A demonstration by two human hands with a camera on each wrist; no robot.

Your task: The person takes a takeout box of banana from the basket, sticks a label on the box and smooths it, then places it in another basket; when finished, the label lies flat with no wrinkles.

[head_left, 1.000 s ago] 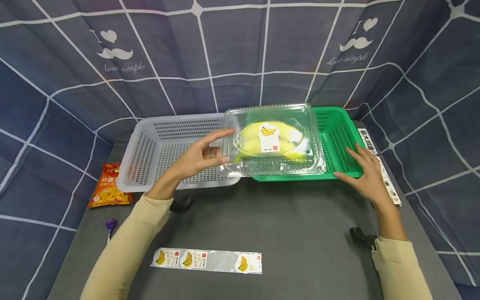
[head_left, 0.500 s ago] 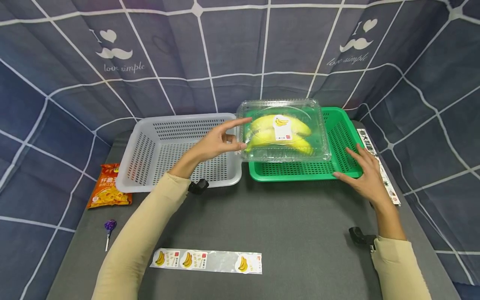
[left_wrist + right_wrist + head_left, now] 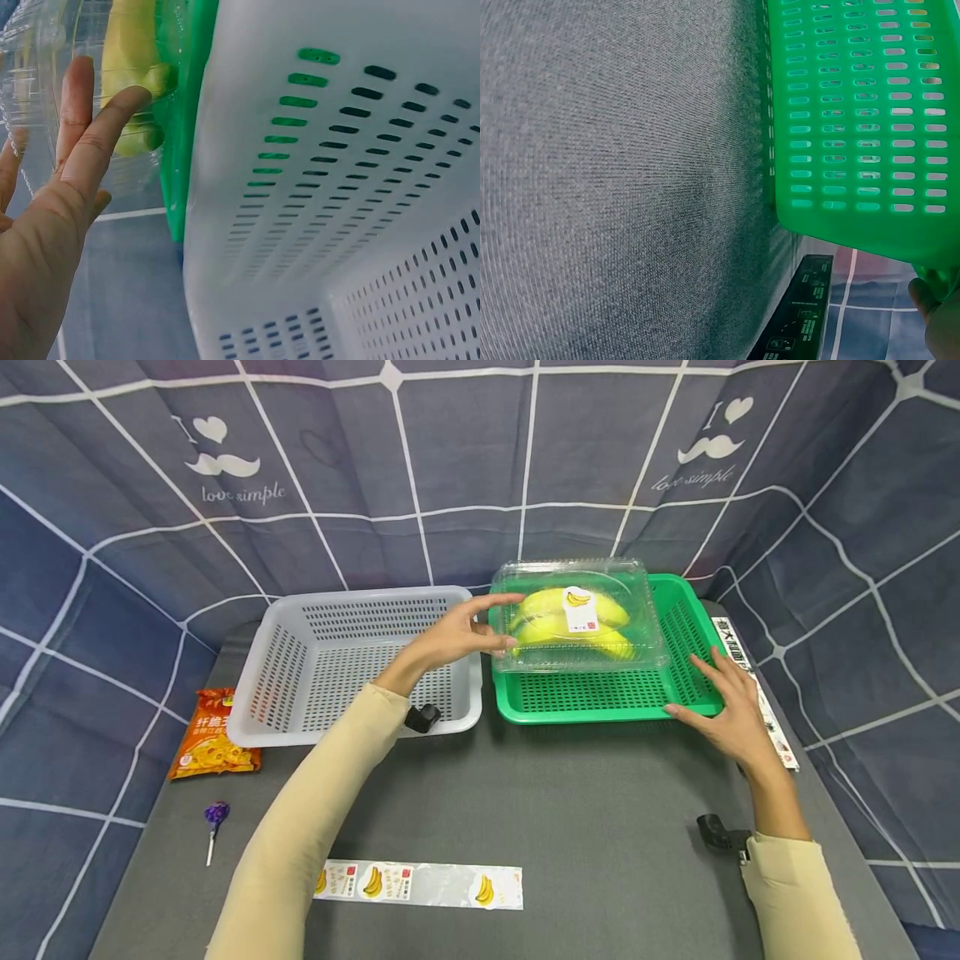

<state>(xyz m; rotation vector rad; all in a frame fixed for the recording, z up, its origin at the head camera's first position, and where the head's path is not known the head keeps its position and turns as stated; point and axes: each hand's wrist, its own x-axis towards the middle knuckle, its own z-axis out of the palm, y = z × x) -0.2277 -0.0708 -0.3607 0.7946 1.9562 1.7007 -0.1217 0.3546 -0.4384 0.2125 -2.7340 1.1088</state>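
Note:
My left hand (image 3: 468, 631) grips the left end of a clear plastic clamshell box (image 3: 633, 647), with thumb and fingers on its side. Yellow bananas (image 3: 566, 627) lie inside, and a white banana sticker (image 3: 581, 610) shows on the lid. The box sits over the green basket (image 3: 585, 712), overlapping its back left part. In the left wrist view, fingers (image 3: 97, 142) lie along the clear wall with the bananas (image 3: 131, 45) behind it. My right hand (image 3: 731, 714) rests, fingers spread, at the green basket's right front corner.
A white basket (image 3: 352, 602) stands left of the green one. Farther left lie an orange snack bag (image 3: 213, 739) and a purple lollipop (image 3: 216, 814). A strip of banana stickers (image 3: 435, 885) lies in front. A long printed box (image 3: 772, 718) lies at the right.
My left hand has carried the clamshell box rightward and back, from between the two baskets to over the green one. My right hand has stayed at the basket's corner.

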